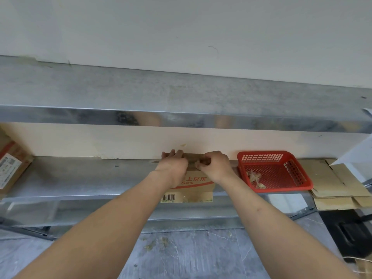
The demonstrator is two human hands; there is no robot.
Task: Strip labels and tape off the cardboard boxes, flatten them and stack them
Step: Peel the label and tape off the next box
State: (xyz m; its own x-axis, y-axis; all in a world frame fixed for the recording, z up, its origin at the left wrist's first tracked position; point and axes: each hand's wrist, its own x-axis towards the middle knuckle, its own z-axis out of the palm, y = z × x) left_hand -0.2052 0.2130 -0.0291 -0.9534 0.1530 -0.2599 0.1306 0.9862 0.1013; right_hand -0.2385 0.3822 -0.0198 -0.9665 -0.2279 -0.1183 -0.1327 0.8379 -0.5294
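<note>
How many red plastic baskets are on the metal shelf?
1. The red perforated plastic basket sits on the metal shelf, right of the printed cardboard box under both hands.

Both hands (193, 166) on cardboard box (193, 185), shelf (80, 178).
</note>
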